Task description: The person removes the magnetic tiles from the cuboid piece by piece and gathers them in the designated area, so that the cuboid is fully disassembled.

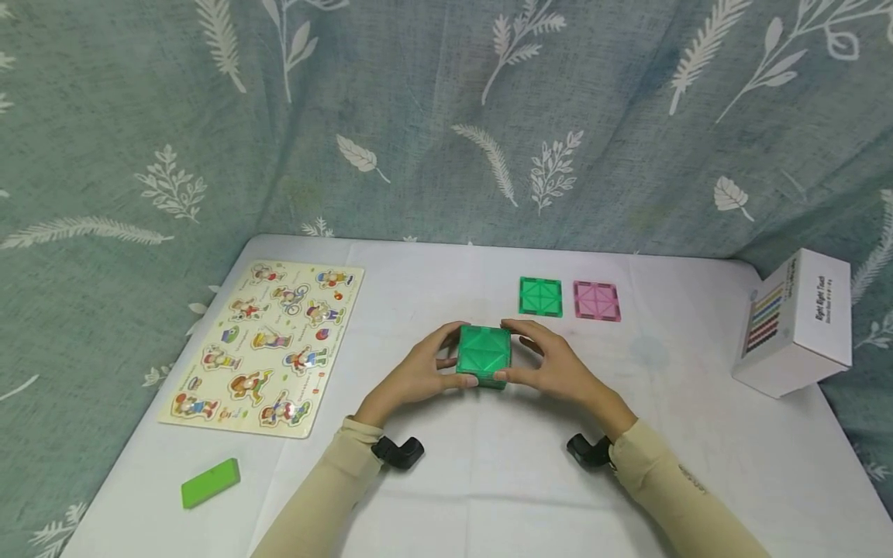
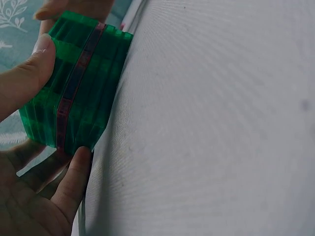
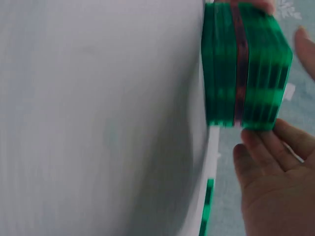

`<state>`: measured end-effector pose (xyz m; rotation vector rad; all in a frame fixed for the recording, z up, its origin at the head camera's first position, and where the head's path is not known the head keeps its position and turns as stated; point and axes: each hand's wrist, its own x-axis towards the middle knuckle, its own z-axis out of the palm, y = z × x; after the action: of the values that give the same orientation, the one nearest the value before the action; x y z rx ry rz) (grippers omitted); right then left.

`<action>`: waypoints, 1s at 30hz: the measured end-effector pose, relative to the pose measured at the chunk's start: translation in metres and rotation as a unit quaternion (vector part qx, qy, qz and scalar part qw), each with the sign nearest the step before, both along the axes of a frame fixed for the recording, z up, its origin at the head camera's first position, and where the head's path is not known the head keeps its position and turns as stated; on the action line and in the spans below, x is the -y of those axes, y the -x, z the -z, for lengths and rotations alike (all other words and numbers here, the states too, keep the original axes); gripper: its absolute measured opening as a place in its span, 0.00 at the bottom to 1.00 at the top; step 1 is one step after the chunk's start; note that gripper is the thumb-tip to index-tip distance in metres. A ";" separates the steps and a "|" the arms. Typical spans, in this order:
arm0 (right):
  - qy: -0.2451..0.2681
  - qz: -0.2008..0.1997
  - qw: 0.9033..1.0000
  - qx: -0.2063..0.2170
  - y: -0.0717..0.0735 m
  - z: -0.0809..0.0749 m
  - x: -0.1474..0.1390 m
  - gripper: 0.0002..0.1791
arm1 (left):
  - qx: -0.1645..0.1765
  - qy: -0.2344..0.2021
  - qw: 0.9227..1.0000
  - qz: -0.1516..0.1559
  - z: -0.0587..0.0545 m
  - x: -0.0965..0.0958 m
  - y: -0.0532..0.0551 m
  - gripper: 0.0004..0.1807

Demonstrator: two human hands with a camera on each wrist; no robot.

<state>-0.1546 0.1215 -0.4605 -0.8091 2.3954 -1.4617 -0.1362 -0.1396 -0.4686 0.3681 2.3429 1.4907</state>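
A thick stack of green magnetic tiles [image 1: 484, 352] stands between both hands over the middle of the table. A reddish band [image 2: 78, 78] runs through its green layers. My left hand [image 1: 424, 367] holds its left side; the thumb [image 2: 40, 64] lies over an edge and the fingers meet its side. From the right, my right hand [image 1: 549, 363] touches the stack with nearly straight fingers [image 3: 266, 147]. Its thumb [image 3: 306, 51] stands a little apart from the stack in the right wrist view. Behind the stack lie one green tile [image 1: 540, 297] and one pink tile [image 1: 597, 301].
At the left lies a wooden puzzle board [image 1: 268, 345] with cartoon figures. A light green block [image 1: 211, 483] is near the front left. A white box [image 1: 797, 325] stands at the right edge. Behind the white table [image 1: 432, 287] hangs a leaf-patterned curtain [image 1: 418, 116].
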 end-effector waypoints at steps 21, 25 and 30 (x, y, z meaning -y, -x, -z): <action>-0.057 0.009 0.998 -0.027 -0.003 0.004 0.016 0.51 | -0.016 0.024 1.000 0.001 0.002 0.002 -0.001 0.54; -0.068 0.015 0.997 -0.036 -0.002 0.002 0.017 0.50 | -0.017 0.024 1.000 0.008 0.003 0.001 0.000 0.53; -0.076 0.024 0.995 -0.052 -0.001 0.001 0.019 0.47 | -0.017 0.025 1.000 0.007 0.003 0.002 0.001 0.53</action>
<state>-0.1540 0.1026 -0.4620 -0.8142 2.5825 -1.2634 -0.1371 -0.1416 -0.4717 0.3999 2.3936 1.4279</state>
